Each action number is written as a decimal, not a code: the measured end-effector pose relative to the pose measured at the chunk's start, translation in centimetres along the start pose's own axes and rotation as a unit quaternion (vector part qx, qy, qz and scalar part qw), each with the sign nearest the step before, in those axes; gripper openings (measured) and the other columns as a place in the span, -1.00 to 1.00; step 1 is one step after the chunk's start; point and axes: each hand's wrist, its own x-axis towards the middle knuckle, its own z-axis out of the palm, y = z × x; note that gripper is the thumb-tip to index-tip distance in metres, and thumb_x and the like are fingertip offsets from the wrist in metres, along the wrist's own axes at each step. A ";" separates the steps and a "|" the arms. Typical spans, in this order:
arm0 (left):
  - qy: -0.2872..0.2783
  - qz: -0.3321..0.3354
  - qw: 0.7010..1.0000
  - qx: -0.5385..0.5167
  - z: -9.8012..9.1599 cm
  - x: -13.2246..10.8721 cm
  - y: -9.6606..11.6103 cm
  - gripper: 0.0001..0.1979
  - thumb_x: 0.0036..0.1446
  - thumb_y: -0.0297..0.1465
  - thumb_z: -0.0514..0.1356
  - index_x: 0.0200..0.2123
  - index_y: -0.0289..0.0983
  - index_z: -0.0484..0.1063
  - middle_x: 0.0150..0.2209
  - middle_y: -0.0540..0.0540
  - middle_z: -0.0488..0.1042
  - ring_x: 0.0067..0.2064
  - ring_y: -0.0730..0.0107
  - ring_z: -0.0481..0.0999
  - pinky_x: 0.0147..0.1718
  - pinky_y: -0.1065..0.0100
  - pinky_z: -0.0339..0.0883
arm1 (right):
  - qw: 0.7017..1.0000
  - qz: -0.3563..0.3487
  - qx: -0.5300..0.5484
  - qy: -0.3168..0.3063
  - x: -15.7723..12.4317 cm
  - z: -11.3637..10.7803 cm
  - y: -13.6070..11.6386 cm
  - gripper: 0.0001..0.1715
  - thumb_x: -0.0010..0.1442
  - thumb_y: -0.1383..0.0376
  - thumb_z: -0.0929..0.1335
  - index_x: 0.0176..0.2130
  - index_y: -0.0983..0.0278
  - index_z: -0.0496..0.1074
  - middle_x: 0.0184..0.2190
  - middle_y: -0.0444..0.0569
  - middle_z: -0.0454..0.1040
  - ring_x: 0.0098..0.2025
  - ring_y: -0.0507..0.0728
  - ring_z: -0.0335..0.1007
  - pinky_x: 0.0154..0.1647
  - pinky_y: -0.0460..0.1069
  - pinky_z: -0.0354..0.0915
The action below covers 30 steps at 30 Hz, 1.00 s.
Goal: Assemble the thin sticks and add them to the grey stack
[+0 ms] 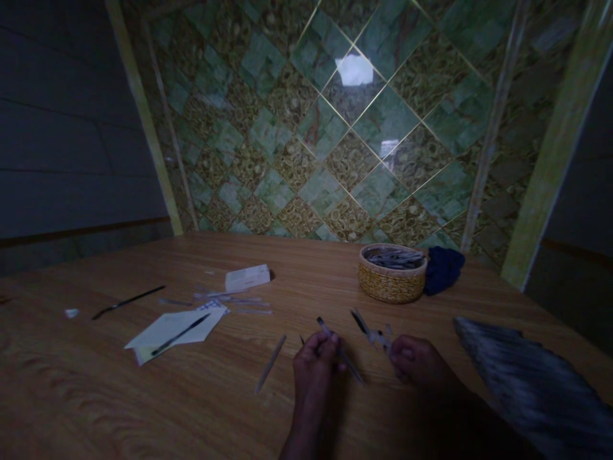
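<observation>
Near the middle of the wooden table (201, 409), my left hand (311, 364) is closed around a slim pen (352, 367), its dark upper end poking out above the fingers. A second thin dark tip shows beside that hand. To the right, my right hand (416, 358) pinches a small pale piece (383, 342), too blurred to name. Just beyond it is a dark, slender pen-like piece (359, 321) with a pale strip along it; I cannot tell whether it is held too. A grey pen-like stick (271, 364) lies left of my left hand.
A woven basket (390, 287) full of slim items stands at the back right, against a dark blue cloth (443, 268). Dark slim items (531, 377) lie stacked far right. Leftward are a white box (248, 278), clear strips (246, 300), folded paper (172, 326) and pens (129, 301).
</observation>
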 end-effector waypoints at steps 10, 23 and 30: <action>-0.027 0.003 0.996 -0.085 1.0 -1.5 0.7 -0.70 -0.22 -0.29 0.35 -0.40 -0.36 0.46 -0.43 -0.11 0.51 -0.40 0.39 0.48 -0.58 0.49 0.34 | 0.994 -0.091 0.049 -0.025 -4.8 2.3 -2.0 -0.93 -0.01 0.28 0.24 -0.48 0.24 0.23 -0.68 -0.26 0.13 -0.61 -0.04 0.02 -0.59 -0.11 -0.06; -0.048 0.027 0.998 -0.037 1.5 -1.4 0.2 -0.73 -0.20 -0.30 0.34 -0.42 -0.36 0.47 -0.46 -0.10 0.51 -0.47 0.43 0.45 -0.60 0.50 0.33 | 0.993 -0.117 -0.024 0.002 -5.4 2.7 -2.7 -0.94 0.03 0.32 0.24 -0.48 0.24 0.25 -0.66 -0.23 0.20 -0.60 -0.03 0.06 -0.56 -0.11 -0.04; -0.093 0.036 0.995 -0.017 1.4 -0.8 -1.4 -0.74 -0.19 -0.29 0.34 -0.44 -0.34 0.45 -0.52 -0.03 0.46 -0.52 0.47 0.39 -0.60 0.49 0.31 | 0.994 -0.107 0.033 -0.001 -5.4 3.4 -2.2 -0.95 0.03 0.32 0.22 -0.47 0.24 0.21 -0.67 -0.26 0.14 -0.62 -0.04 0.03 -0.60 -0.13 -0.06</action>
